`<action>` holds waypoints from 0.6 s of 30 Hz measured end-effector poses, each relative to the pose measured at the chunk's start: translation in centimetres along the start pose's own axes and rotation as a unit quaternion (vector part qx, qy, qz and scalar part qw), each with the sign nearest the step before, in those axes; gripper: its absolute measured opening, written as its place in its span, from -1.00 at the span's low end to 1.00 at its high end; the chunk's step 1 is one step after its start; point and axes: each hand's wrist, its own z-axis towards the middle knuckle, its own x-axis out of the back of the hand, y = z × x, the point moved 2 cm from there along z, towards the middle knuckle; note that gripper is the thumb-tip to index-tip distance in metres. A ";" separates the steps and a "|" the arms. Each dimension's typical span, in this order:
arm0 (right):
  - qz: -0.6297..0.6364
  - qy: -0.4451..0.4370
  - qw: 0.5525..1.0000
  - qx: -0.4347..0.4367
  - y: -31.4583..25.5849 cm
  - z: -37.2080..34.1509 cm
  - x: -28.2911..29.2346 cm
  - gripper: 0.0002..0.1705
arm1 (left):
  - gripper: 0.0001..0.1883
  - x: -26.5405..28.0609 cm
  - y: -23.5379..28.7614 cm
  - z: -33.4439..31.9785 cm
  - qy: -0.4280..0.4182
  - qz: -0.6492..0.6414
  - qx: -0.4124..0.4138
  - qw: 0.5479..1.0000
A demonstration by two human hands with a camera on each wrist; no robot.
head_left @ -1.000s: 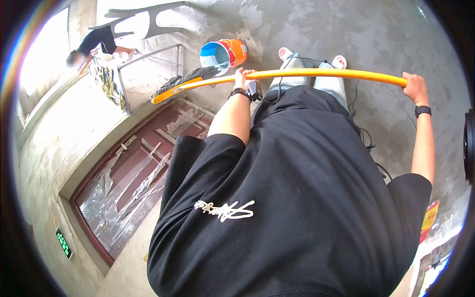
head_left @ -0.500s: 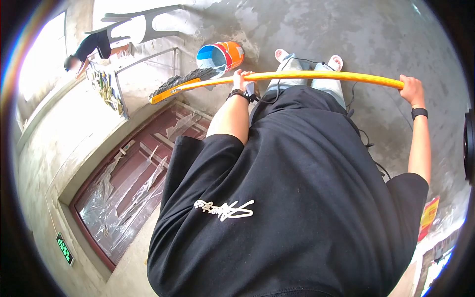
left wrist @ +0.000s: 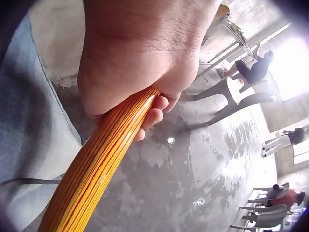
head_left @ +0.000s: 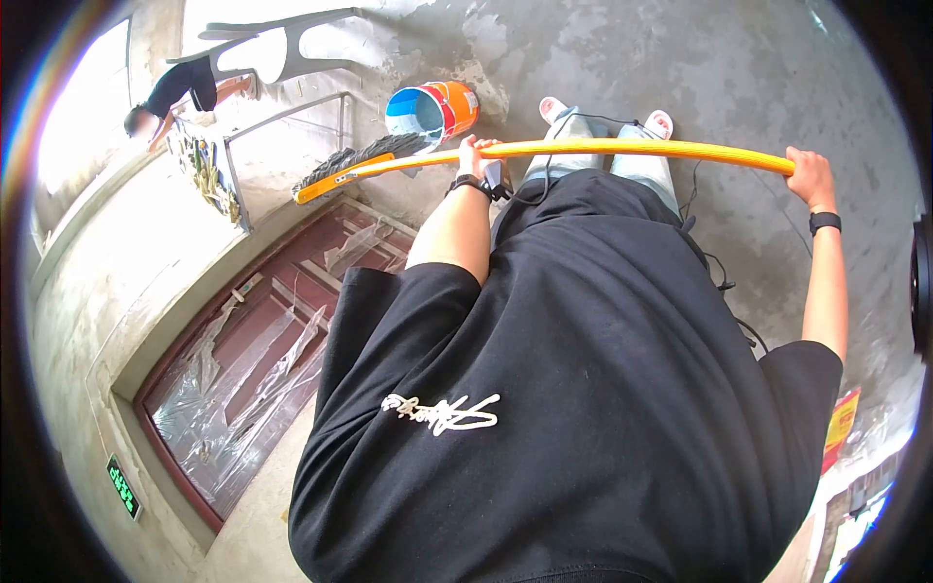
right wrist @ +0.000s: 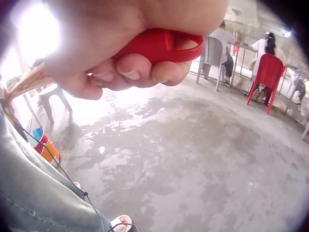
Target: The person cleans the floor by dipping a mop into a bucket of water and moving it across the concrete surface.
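Observation:
A long mop with a yellow-orange striped pole (head_left: 622,149) spans the head view, its dark shaggy head (head_left: 355,160) at the left on an orange holder (head_left: 326,187). My left hand (head_left: 474,160) grips the pole nearer the mop head; in the left wrist view, fingers (left wrist: 153,117) curl round the striped shaft. At the other end my right hand (head_left: 812,179) holds the pole. The right wrist view shows its fingers (right wrist: 135,68) wrapped round a red end piece (right wrist: 161,46). An orange and blue bucket (head_left: 457,107) stands close beside the mop head.
A wet concrete floor (head_left: 758,78) lies ahead. A grey plastic chair (head_left: 287,44), a metal rail (head_left: 282,115) and a bending person (head_left: 185,87) are at the upper left. A plastic-wrapped brown door (head_left: 253,379) is left. Dark cables hang by my legs.
The head view has shifted slightly, moving bucket, feet and pole a little to the left in it. Both hands keep their hold on the mop's pole.

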 end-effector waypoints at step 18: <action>-0.006 0.008 1.000 0.007 0.2 0.3 0.4 -0.87 | -0.67 0.6 -0.1 1.2 0.004 0.029 -0.011 1.000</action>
